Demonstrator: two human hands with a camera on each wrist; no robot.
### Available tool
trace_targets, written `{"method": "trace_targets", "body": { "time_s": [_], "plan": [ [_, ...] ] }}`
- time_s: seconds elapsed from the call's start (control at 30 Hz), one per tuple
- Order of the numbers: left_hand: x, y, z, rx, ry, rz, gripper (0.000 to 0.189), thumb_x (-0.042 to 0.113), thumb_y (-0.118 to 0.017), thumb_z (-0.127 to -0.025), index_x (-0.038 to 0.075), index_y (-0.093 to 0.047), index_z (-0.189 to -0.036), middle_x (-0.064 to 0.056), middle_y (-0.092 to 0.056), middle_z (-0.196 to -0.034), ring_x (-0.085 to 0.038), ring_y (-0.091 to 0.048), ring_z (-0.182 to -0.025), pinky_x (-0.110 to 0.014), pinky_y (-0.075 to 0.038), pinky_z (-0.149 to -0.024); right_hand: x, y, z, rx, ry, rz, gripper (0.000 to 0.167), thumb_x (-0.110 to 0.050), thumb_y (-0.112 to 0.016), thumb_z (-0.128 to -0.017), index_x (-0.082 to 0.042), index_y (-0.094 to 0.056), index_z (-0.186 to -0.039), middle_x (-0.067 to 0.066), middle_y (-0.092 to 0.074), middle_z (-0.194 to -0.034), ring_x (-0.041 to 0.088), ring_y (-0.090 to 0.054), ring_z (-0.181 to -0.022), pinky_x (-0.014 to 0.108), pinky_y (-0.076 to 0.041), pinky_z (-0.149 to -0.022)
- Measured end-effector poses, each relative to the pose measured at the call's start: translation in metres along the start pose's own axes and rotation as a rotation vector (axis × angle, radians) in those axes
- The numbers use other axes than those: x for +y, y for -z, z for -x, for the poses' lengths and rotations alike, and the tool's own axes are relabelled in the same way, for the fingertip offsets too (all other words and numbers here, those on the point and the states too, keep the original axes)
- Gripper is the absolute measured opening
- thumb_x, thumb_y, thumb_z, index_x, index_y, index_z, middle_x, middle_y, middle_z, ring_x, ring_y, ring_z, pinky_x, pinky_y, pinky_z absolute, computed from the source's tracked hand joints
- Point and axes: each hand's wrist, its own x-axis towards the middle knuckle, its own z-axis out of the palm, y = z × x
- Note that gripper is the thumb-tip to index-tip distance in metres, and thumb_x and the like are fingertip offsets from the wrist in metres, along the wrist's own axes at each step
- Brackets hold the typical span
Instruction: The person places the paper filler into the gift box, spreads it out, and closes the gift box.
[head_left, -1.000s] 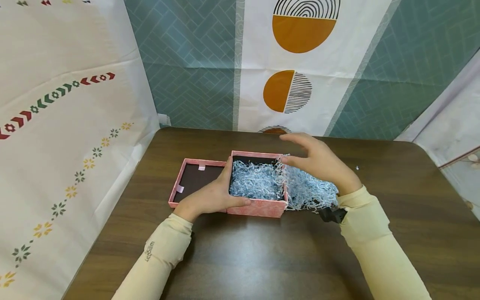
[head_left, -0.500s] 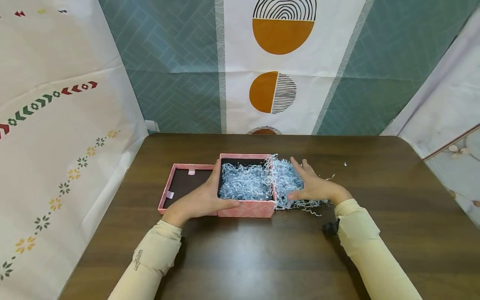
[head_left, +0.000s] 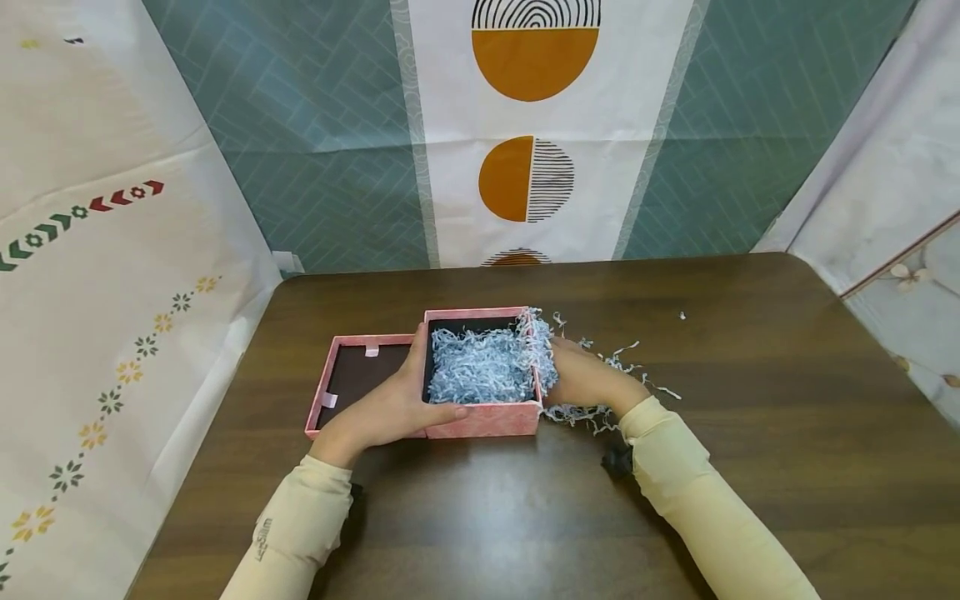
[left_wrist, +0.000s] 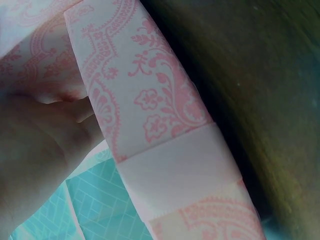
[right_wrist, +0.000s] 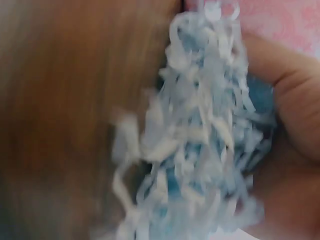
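A pink-patterned box with a dark inside stands on the table, filled with pale blue shredded paper. My left hand holds the box by its front left corner, thumb along the front wall and fingers on the left side. Beside the right wall, my right hand grips a bunch of shredded paper, its fingertips hidden in the head view. Some strands hang over the box's right rim. Left of the box lies the lid, inside up; the left wrist view shows a pink-patterned wall with a plain pale band.
Loose paper strands lie to the right of my right hand, and a tiny scrap farther back. The brown wooden table reaches to patterned cloths behind and at the sides.
My right hand has come down from above the paper heap, closed on it and pushed it left against the box. The left hand keeps its hold. The head view has shifted.
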Motion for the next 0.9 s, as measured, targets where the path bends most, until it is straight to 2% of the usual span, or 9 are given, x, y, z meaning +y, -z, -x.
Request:
{"method": "trace_targets", "body": {
  "time_s": [0.17, 0.3, 0.43, 0.57, 0.63, 0.67, 0.77, 0.83, 0.9],
  "plan": [
    [-0.003, 0.001, 0.004, 0.015, -0.002, 0.023, 0.134, 0.064, -0.077, -0.078, 0.031, 0.027, -0.156, -0.003, 0.010, -0.168, -0.033, -0.016, -0.150, -0.055, -0.026, -0.114, -0.010, -0.002, -0.008, 0.054, -0.061, 0.056, 0.064, 0.006, -0.069, -0.077, 0.014, -0.051, -0.137, 0.034, -0.052, -0.135, 0.048, -0.048, -0.127, 0.055, -0.038, -0.107],
    [-0.003, 0.002, 0.007, 0.017, 0.000, 0.037, 0.134, 0.063, -0.077, -0.078, 0.032, 0.027, -0.156, -0.003, 0.010, -0.168, -0.033, -0.017, -0.150, -0.056, -0.026, -0.113, -0.012, 0.001, -0.009, 0.072, -0.037, -0.002, 0.046, 0.009, -0.065, -0.078, 0.005, -0.062, -0.124, 0.023, -0.065, -0.116, 0.039, -0.061, -0.111, 0.053, -0.047, -0.098],
    [-0.003, 0.002, 0.007, 0.018, -0.001, 0.036, 0.134, 0.063, -0.077, -0.078, 0.032, 0.026, -0.156, -0.002, 0.010, -0.168, -0.033, -0.017, -0.150, -0.057, -0.028, -0.113, -0.009, 0.012, -0.006, 0.066, -0.059, -0.063, 0.029, 0.010, -0.065, -0.078, 0.004, -0.063, -0.106, 0.018, -0.066, -0.102, 0.034, -0.062, -0.099, 0.053, -0.050, -0.090],
    [-0.001, 0.001, 0.005, 0.009, 0.003, 0.023, 0.133, 0.065, -0.076, -0.077, 0.032, 0.026, -0.156, -0.001, 0.010, -0.168, -0.033, -0.018, -0.150, -0.057, -0.030, -0.112, -0.007, 0.029, 0.001, 0.126, -0.097, -0.123, 0.040, 0.010, -0.062, -0.079, 0.012, -0.059, -0.119, 0.026, -0.063, -0.120, 0.038, -0.058, -0.110, 0.053, -0.049, -0.091],
    [0.000, 0.001, 0.003, 0.005, 0.005, 0.016, 0.133, 0.065, -0.076, -0.077, 0.033, 0.026, -0.156, -0.001, 0.010, -0.168, -0.033, -0.018, -0.150, -0.056, -0.030, -0.112, -0.010, 0.039, 0.005, 0.186, -0.101, -0.145, 0.045, 0.010, -0.059, -0.081, 0.013, -0.057, -0.126, 0.028, -0.059, -0.128, 0.039, -0.057, -0.111, 0.052, -0.048, -0.089],
    [0.001, 0.000, 0.002, 0.003, 0.006, 0.015, 0.133, 0.065, -0.076, -0.077, 0.032, 0.026, -0.156, -0.001, 0.010, -0.168, -0.033, -0.018, -0.150, -0.056, -0.030, -0.112, -0.012, 0.043, 0.007, 0.226, -0.096, -0.141, 0.051, 0.012, -0.057, -0.080, 0.013, -0.055, -0.131, 0.029, -0.056, -0.134, 0.041, -0.055, -0.117, 0.053, -0.047, -0.094],
    [0.002, 0.000, 0.000, 0.002, 0.005, 0.020, 0.134, 0.064, -0.077, -0.077, 0.031, 0.025, -0.157, -0.001, 0.009, -0.168, -0.031, -0.017, -0.150, -0.055, -0.029, -0.113, -0.024, 0.053, 0.010, 0.333, -0.067, -0.145, 0.055, 0.017, -0.050, -0.077, 0.011, -0.057, -0.131, 0.027, -0.056, -0.134, 0.040, -0.054, -0.116, 0.051, -0.045, -0.088],
    [0.001, 0.000, 0.000, 0.000, 0.003, 0.026, 0.134, 0.064, -0.077, -0.078, 0.030, 0.026, -0.157, -0.001, 0.009, -0.168, -0.030, -0.017, -0.150, -0.054, -0.028, -0.114, -0.036, 0.056, 0.009, 0.413, -0.016, -0.156, 0.058, 0.020, -0.048, -0.076, 0.008, -0.060, -0.131, 0.024, -0.058, -0.131, 0.038, -0.054, -0.120, 0.052, -0.045, -0.091],
    [0.001, 0.001, 0.000, -0.001, 0.003, 0.030, 0.133, 0.064, -0.077, -0.078, 0.031, 0.026, -0.156, -0.001, 0.010, -0.168, -0.030, -0.018, -0.150, -0.053, -0.028, -0.114, -0.050, 0.057, 0.006, 0.478, 0.045, -0.177, 0.057, 0.022, -0.048, -0.074, 0.006, -0.063, -0.126, 0.020, -0.060, -0.126, 0.035, -0.056, -0.115, 0.049, -0.045, -0.086]
  ]
}}
